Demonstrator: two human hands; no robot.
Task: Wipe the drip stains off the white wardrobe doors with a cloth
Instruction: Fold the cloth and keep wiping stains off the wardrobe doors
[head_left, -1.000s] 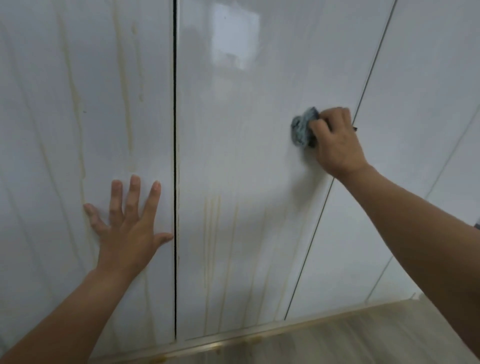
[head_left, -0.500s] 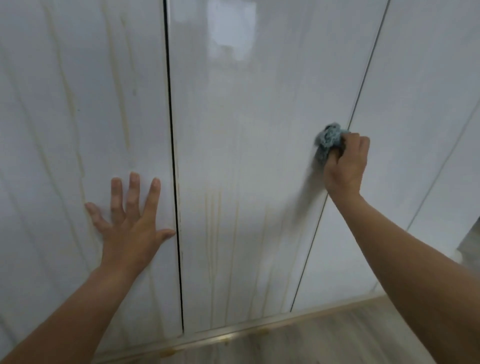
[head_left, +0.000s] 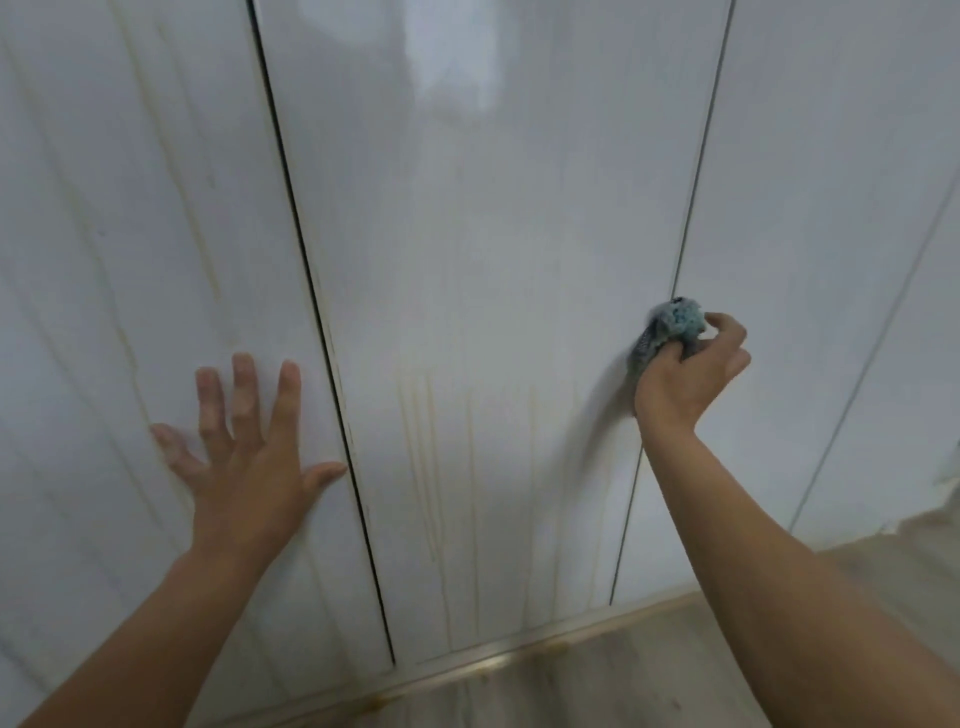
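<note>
cloth (head_left: 675, 325): blue-grey and nubbly, bunched into a rough ball. It is pressed against the right edge of the middle door, at the thin seam with the right door.
right grip (head_left: 685, 374): fingers and thumb curl tightly round the cloth, and a wad of it sticks out above the knuckles.
left grip (head_left: 249, 462): flat and wide open with the fingers spread. The palm rests on the left door just beside the dark gap and holds nothing.
middle door (head_left: 493, 234): smooth, glossy white panel with a soft patch of glare near its top.
drip stains (head_left: 426, 457): thin yellowish streaks running down the lower half of the middle door, between the two hands.
left door (head_left: 104, 234): the same glossy white, crossed by long, faint tan runs.
right door (head_left: 810, 208): white, with no streaks that can be made out.
wardrobe: all doors are shut, so its inside is hidden.
bottom rail (head_left: 493, 662): a narrow brass-coloured strip under the doors.
floor (head_left: 675, 670): pale grey wood-grain boards.
</note>
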